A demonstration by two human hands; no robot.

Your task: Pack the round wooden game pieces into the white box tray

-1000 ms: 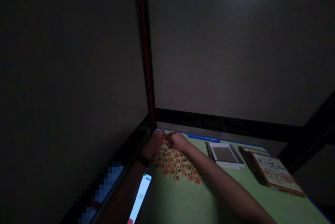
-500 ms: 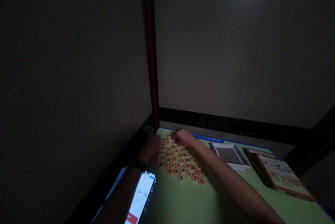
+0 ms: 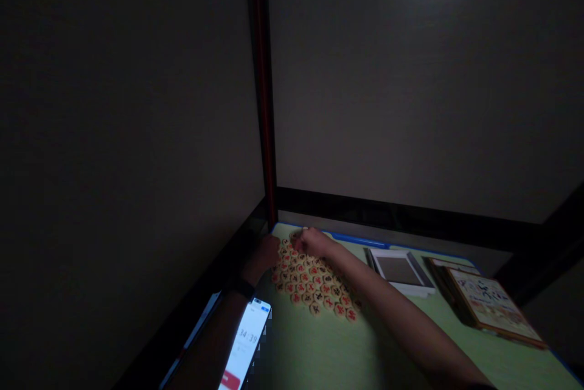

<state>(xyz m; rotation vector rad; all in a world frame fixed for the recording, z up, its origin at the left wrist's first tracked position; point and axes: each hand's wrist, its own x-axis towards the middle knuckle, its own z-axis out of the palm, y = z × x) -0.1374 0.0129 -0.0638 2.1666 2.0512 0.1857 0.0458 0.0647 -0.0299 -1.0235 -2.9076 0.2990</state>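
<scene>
Several round wooden chess pieces (image 3: 314, 286) with red and black characters lie packed flat on a green mat (image 3: 328, 353). My right hand (image 3: 311, 241) rests at the far end of the cluster, its fingers curled onto the pieces there. At the cluster's left edge sits my left hand (image 3: 266, 252), dim and in shadow, touching the outer pieces. A dark band is on my left wrist (image 3: 244, 287). Whether either hand holds a piece is hidden in the gloom.
A lit phone (image 3: 244, 347) showing a timer lies near my left forearm. A white-framed tablet (image 3: 399, 270) and a flat illustrated box (image 3: 493, 308) lie at the right on the mat. Dark walls and a red post (image 3: 263, 92) close the far corner.
My right hand has drawn slightly left toward my left hand at the cluster's far end. The view shifted between the earliest frame and now; the phone timer ticked on.
</scene>
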